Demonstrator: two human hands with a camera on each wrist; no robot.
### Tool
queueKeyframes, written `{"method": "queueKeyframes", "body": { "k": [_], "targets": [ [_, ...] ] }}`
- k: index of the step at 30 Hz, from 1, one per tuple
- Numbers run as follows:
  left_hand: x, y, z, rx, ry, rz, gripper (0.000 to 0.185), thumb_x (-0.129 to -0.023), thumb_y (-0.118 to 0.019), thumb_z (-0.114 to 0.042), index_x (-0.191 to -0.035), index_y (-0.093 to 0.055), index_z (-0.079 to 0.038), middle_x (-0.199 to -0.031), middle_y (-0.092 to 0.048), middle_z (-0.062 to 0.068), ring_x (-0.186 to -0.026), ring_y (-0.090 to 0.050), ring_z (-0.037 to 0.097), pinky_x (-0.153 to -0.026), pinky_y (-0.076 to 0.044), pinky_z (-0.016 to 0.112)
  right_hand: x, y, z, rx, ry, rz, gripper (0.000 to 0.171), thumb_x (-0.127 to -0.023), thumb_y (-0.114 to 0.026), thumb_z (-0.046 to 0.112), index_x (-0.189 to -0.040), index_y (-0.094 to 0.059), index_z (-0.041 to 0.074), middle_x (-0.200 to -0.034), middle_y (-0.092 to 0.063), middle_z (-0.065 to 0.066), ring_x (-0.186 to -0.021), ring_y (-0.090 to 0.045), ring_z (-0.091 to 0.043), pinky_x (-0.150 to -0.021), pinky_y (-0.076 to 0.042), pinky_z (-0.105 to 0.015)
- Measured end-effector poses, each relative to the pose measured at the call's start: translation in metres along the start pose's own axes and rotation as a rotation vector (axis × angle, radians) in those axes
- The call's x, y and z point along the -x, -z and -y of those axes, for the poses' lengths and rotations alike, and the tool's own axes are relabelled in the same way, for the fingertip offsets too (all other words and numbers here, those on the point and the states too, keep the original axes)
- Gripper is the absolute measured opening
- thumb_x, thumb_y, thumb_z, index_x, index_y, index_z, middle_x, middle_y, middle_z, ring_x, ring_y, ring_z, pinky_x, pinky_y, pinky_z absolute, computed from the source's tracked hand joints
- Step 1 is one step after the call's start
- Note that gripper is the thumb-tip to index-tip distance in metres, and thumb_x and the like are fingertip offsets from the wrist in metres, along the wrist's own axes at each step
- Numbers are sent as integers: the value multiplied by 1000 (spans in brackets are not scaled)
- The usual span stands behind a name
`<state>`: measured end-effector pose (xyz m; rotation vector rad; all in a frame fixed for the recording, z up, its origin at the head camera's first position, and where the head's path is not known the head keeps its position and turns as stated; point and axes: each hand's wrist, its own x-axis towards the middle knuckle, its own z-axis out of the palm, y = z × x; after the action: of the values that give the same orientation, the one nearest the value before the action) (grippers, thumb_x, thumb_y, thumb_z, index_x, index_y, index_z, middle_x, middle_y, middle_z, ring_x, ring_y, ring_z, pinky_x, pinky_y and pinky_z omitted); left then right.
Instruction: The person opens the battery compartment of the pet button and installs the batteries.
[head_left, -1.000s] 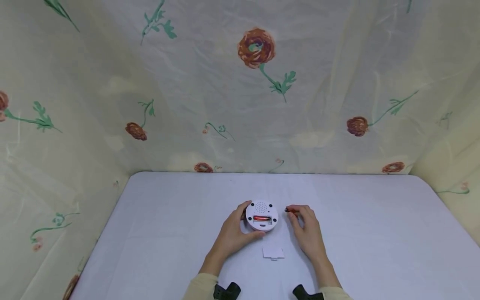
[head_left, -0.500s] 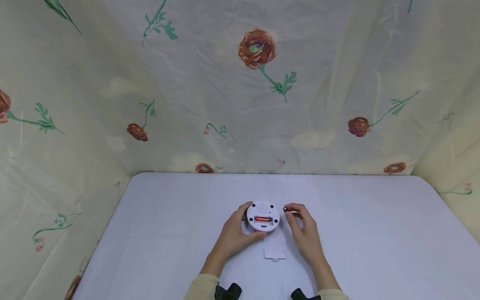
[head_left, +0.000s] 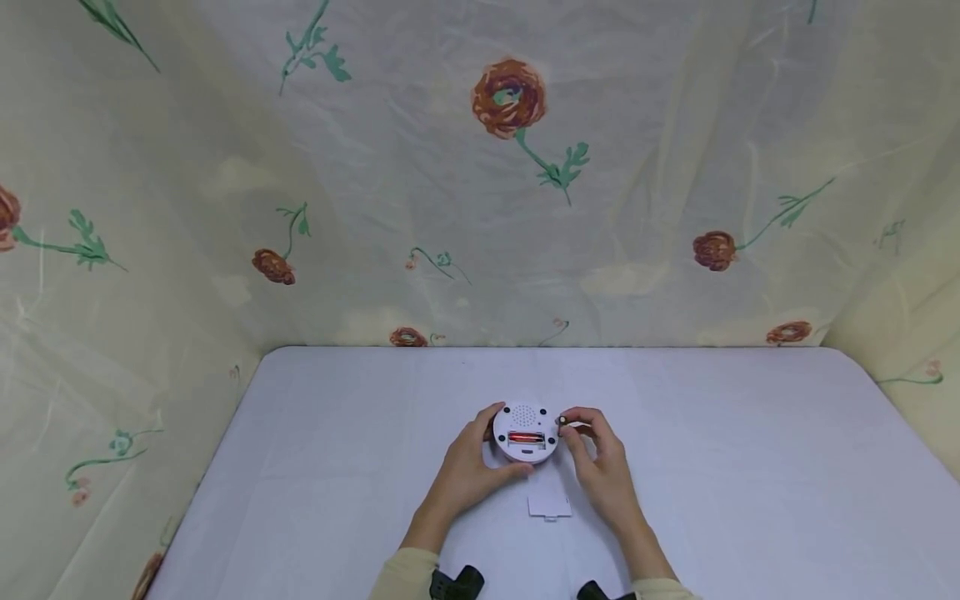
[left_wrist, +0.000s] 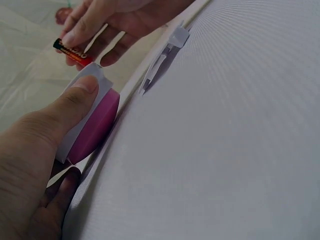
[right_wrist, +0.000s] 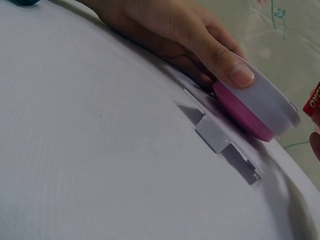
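My left hand [head_left: 472, 462] grips a round white-and-pink device [head_left: 523, 454] by its rim, thumb at the near side and fingers at the far side. The device's underside faces up, with speaker holes, dark feet and an uncovered battery compartment. One red battery [head_left: 525, 437] lies in that compartment. At the device's right edge, my right hand [head_left: 607, 458] pinches another battery [left_wrist: 74, 54], red with a black end, between thumb and fingers. In front of the device, a white battery cover [head_left: 549, 507] with a small tab lies on the table.
A white cloth covers the table [head_left: 360, 433]. Behind it and along both sides hangs a pale curtain [head_left: 600, 275] printed with brown flowers and green stems. Black wrist cameras [head_left: 457, 582] sit at both sleeves.
My right hand has moved left with its battery, from a gap beside the device up to its right edge. The left hand and the device stay almost where they were.
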<state>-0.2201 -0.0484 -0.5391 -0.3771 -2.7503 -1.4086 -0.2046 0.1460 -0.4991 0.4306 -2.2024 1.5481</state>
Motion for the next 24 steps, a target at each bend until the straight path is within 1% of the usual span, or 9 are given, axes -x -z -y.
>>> {"method": "queueKeyframes", "body": {
  "k": [5, 9, 13, 16, 24],
  "targets": [
    [0, 0, -1, 0, -4, 1, 97, -67, -76, -58, -145, -33, -21, -130, -56, 1, -111, -57, 13, -96, -48, 38, 3, -4, -19, -6, 9, 16, 19, -88, -59, -6, -107, -58, -2, -101, -63, -11, -92, -58, -7, -87, -44, -16],
    [-1, 1, -1, -3, -6, 5, 96, -68, -77, -57, -145, -33, -21, -130, -56, 1, -111, -56, 13, -96, -47, 38, 4, -5, -31, -4, -5, 46, 18, -91, -59, 2, -109, -58, 4, -103, -63, -7, -95, -57, -4, -89, -44, -17],
    [0, 0, 0, -4, -6, 6, 96, -68, -77, -56, -145, -33, -21, -130, -56, 1, -111, -56, 12, -96, -47, 38, 6, -6, -32, -4, 5, 79, 17, -92, -59, 8, -110, -57, 8, -103, -63, -4, -97, -57, -5, -91, -44, -21],
    [0, 0, 0, -5, -6, 7, 96, -68, -77, -56, -145, -33, -22, -130, -56, 0, -111, -56, 12, -96, -47, 38, 6, -7, -31, 12, 13, 93, 17, -92, -59, 8, -110, -57, 9, -103, -64, -3, -97, -57, -6, -91, -44, -24],
    [0, 0, 0, -15, -7, 6, 96, -68, -77, -57, -145, -32, -22, -130, -57, 0, -110, -56, 13, -95, -47, 38, 7, -9, -27, 33, -16, 108, 17, -92, -60, 11, -109, -57, 11, -103, -65, 0, -100, -56, -5, -92, -44, -26]
  ]
}}
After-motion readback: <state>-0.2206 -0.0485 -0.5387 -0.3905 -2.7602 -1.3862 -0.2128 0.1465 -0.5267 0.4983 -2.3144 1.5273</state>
